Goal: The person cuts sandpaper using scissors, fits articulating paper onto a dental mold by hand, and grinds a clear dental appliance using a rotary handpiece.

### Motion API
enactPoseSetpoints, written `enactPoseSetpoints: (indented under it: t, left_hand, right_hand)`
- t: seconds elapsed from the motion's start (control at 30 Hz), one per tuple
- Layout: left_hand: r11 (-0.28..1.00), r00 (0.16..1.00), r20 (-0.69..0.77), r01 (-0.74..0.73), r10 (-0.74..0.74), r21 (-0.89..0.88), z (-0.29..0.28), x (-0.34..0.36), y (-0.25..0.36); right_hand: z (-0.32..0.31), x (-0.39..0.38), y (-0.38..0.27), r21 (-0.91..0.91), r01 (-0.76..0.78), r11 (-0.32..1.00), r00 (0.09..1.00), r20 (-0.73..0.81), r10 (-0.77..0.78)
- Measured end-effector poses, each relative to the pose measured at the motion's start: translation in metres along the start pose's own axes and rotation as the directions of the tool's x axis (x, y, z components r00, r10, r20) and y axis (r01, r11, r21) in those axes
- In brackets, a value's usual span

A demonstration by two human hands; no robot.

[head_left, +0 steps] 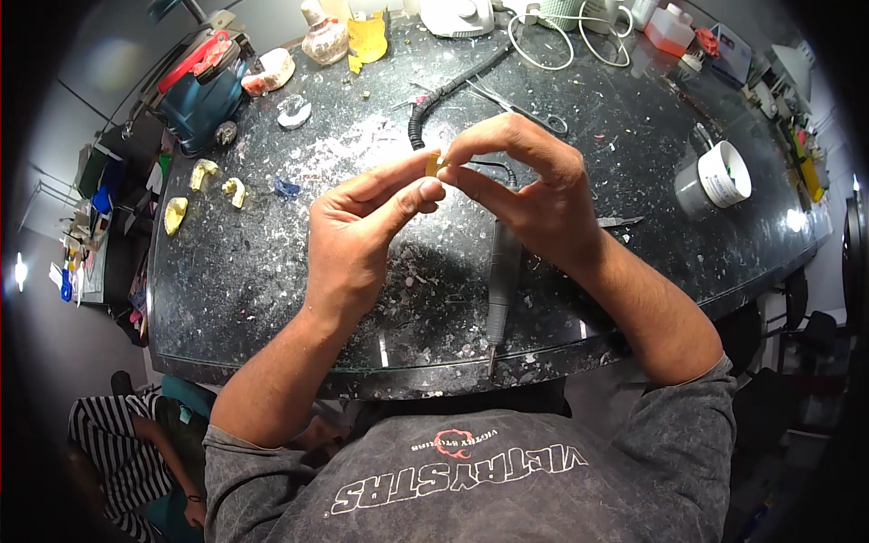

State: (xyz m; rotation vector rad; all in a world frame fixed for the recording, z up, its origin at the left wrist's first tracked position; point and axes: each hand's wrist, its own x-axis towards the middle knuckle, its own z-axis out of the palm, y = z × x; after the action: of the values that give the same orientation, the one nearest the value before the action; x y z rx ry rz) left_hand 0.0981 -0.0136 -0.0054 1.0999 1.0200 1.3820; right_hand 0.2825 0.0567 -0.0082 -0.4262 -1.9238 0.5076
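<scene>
From my far seat I see the big black table (226,303), with both bare arms reaching over it, elbows bent out. The left hand (353,222) and right hand (548,195) meet near the middle, thumbs and fingers pinched close. The grey pen-shaped tool (499,285) lies on the table. Both hands hold a small yellow piece (434,165) at their fingertips, its shape too tiny to tell. I think I'm at the handling step; the next move calls for a soft, steady pinch.
</scene>
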Motion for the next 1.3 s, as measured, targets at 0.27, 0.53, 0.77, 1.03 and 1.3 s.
enactPoseSetpoints:
  t: [0.27,0.53,0.77,1.03,1.3]
  left_hand:
    - [0.999,1.000,0.004,-0.021,0.021,0.032,-0.002,0.000,-0.002]
    - [0.998,0.999,0.027,-0.030,0.028,0.058,-0.002,-0.001,-0.001]
    - [1.000,0.999,0.025,-0.021,0.021,0.003,-0.002,0.000,-0.002]
    - [0.997,0.999,0.041,-0.032,0.029,0.070,-0.003,-0.001,-0.003]
    - [0.993,0.999,0.016,-0.036,0.034,0.109,-0.001,-0.003,-0.001]
  right_hand:
    - [0.000,-0.002,-0.001,0.133,-0.153,0.979,0.988,0.021,0.151]
    - [0.000,0.000,-0.007,0.156,-0.242,0.958,0.970,0.011,0.243]
    - [0.001,-0.001,-0.003,0.191,-0.291,0.937,0.957,0.039,0.289]
    - [-0.001,-0.003,-0.002,0.254,-0.267,0.930,0.964,0.058,0.261]
    - [-0.001,-0.001,0.000,0.057,-0.091,0.994,0.995,0.035,0.089]
